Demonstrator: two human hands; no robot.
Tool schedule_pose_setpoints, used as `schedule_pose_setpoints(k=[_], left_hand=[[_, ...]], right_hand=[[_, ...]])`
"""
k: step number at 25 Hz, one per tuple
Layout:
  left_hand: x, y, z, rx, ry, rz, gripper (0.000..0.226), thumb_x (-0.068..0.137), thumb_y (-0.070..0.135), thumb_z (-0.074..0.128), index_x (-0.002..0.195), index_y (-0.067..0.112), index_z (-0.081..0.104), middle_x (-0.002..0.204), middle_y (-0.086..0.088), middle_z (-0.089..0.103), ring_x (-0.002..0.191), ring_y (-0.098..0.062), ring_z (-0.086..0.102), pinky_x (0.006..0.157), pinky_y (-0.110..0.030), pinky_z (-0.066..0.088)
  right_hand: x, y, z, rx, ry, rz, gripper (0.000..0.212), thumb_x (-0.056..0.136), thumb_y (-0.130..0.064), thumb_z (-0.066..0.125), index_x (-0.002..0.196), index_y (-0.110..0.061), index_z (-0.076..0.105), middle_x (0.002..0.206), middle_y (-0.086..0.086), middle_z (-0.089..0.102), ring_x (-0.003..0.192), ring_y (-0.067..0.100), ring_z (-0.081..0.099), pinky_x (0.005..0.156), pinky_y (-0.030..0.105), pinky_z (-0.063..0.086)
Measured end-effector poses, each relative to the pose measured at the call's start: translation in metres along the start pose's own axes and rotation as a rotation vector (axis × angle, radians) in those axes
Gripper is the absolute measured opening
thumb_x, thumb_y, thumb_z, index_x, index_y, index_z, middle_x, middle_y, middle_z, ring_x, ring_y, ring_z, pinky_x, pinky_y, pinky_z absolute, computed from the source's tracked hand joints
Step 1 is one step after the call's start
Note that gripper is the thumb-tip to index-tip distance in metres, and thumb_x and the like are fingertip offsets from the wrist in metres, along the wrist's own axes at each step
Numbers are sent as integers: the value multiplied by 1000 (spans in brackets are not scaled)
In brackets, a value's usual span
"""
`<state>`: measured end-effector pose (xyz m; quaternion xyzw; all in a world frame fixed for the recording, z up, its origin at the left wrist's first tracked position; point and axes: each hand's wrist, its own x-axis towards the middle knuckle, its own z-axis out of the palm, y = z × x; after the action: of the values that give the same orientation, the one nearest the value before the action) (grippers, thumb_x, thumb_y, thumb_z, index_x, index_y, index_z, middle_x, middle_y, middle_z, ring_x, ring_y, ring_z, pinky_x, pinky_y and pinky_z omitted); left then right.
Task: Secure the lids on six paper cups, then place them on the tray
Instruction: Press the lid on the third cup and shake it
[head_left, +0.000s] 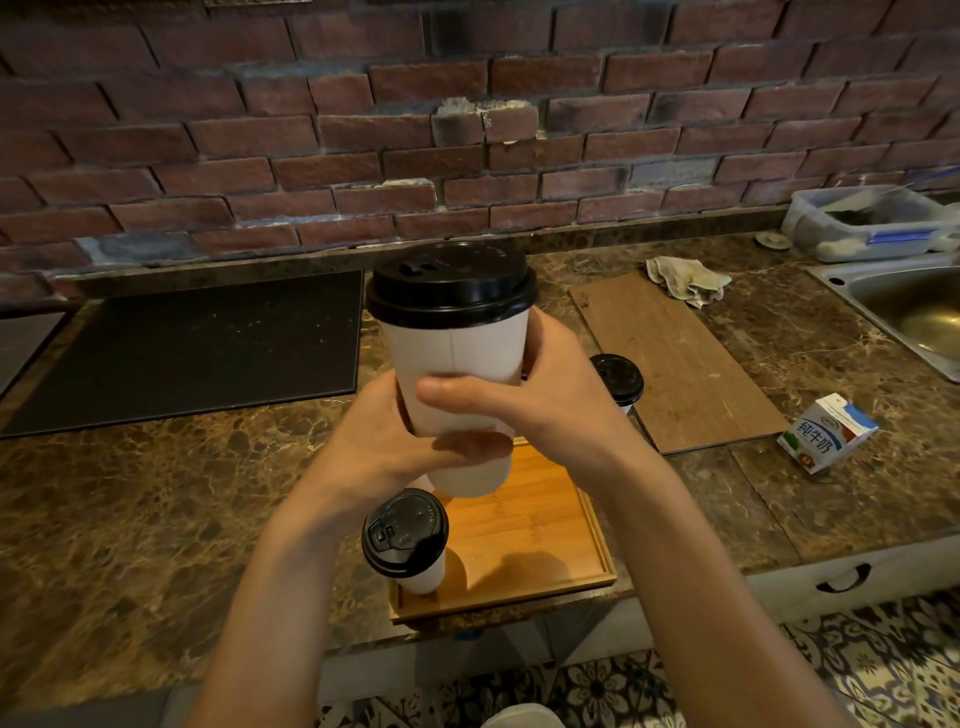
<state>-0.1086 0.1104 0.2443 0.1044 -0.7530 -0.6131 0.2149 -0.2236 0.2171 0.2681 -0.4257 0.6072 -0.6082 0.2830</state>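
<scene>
Held cup (457, 374): white paper, upright with a slight tilt, in the air over the far end of the tray (535, 525); not touching it.
Lid (451, 286): black, on the held cup; rim looks level all round, so prob. seated. Far side not visible.
L hand (384, 441): fingers curled round the lower cup wall, thumb across the front near the base.
R hand (545, 400): fingers wrapped round the mid wall from the right, thumb across the front above the L thumb. Both hands gripping the same cup.
Cup on tray (410, 545): lidded, stands in the near-left corner; rest of the tray floor in view is bare wood.
Third cup (618, 382): lidded, on the counter (156, 519) beyond the tray, at the edge of a wood board (685, 364).
Count: 3 cups seen; others hidden or out of view, can't tell.
Step in hand: judged as lid done on this cup, now the carry-down to the tray. Task approx. early-to-mid.
Next move calls for: lower straight down onto bare tray floor, clear of the near-left cup; keep upright; grip on the wall, not the lid; release only once the base sits flat.
Misc: milk carton (826, 431), rag (685, 280), sink (914, 306) well off to the right.
</scene>
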Motion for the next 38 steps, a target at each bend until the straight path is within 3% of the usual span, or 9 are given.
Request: schedule_pose_setpoints(k=[3,12,15,18,21,25,29,33,38], left_hand=[[0,0,2,27,-6,15,49,54,32,82,100,44,68,101,10,72,95,-10,68,77,-22,55],[3,0,4,61,80,42,54,55,9,87,101,21,61,90,20,72,86,1,68,67,-9,51],[4,-1,6,187,121,66,47,64,7,82,99,27,59,88,32,68,85,12,63,65,-2,46],[6,-1,7,235,151,54,38,70,18,78,103,29,60,93,31,66,89,10,62,68,-3,47],[7,-2,7,274,149,62,40,72,9,76,102,30,60,89,37,64,88,14,60,67,-2,45],[4,3,6,175,122,63,61,59,32,78,116,19,59,99,17,69,97,2,64,75,-9,50],[4,1,2,59,128,-3,73,51,35,78,117,11,58,98,7,71,94,-3,66,71,-12,52],[4,-1,-1,25,77,-32,70,48,34,89,109,22,59,98,10,71,93,-6,67,71,-15,53],[3,-3,-3,-65,-8,-43,61,52,29,81,109,24,61,100,6,72,93,-11,68,71,-18,54]], right_hand=[[-1,1,-3,34,-44,16,57,66,-23,84,117,-26,59,107,-6,70,98,5,68,77,23,57],[-4,-6,9,-128,105,-28,71,64,-36,88,125,-29,51,113,-13,64,106,4,61,87,34,56],[-6,-6,16,-178,195,-35,77,62,-44,87,128,-29,49,114,-16,62,109,3,59,89,35,55],[-8,-4,25,-225,283,-43,84,60,-50,85,131,-27,47,117,-13,61,113,8,56,94,41,52],[-7,-4,28,-258,319,-51,85,59,-54,84,131,-28,47,118,-13,60,115,8,55,95,41,51],[-3,-7,20,-225,284,-51,83,57,-53,85,128,-29,51,116,-17,62,109,-1,58,87,29,55],[0,-8,13,-145,218,-51,77,60,-45,88,126,-28,53,112,-16,64,104,-1,61,82,27,58],[1,-5,7,-54,125,-38,69,65,-34,89,125,-26,55,111,-12,66,102,2,64,80,26,59],[3,0,-1,34,2,14,59,68,-26,85,121,-21,59,108,-6,71,98,6,68,76,23,57]])
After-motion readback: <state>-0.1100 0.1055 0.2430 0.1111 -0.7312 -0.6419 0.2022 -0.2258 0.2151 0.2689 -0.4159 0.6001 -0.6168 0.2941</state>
